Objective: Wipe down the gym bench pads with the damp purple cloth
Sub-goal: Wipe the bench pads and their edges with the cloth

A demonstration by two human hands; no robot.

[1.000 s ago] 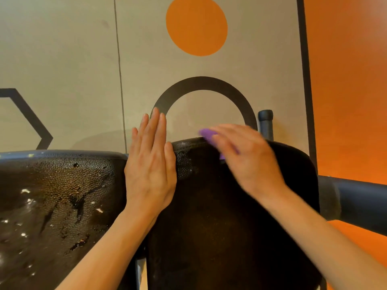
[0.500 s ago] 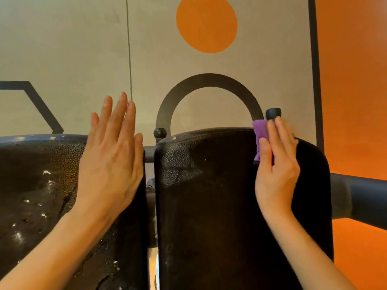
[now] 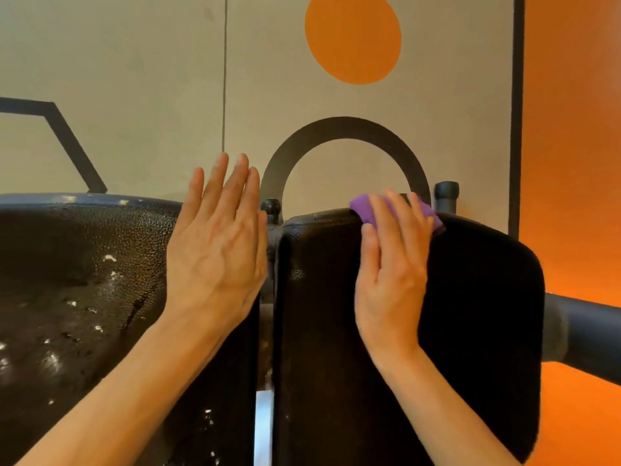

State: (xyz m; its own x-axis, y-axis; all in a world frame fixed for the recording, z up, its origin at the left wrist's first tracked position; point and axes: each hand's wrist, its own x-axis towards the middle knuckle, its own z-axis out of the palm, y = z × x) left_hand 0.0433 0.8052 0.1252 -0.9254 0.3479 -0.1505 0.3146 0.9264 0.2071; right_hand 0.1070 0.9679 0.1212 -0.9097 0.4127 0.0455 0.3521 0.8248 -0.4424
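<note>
Right hand: flat on the right pad, fingers straight and pointing to 12 o'clock, pressing the cloth against the pad's top edge; the grip is flat and open, nothing pinched.
Cloth: purple, folded, under the right fingertips at the top edge of the right pad, showing at 11 and 1 o'clock of the fingers.
Left hand: flat, fingers straight and close together, laid on the right part of the left pad; grip wide, holding nothing.
Right pad: black, upright, matte.
Left pad: black, pebbled, cracked, with pale flecks.
Gap between pads: a metal strip at 6 o'clock, a black knob at 12.
Wall: beige, with an orange circle at 12 o'clock.
</note>
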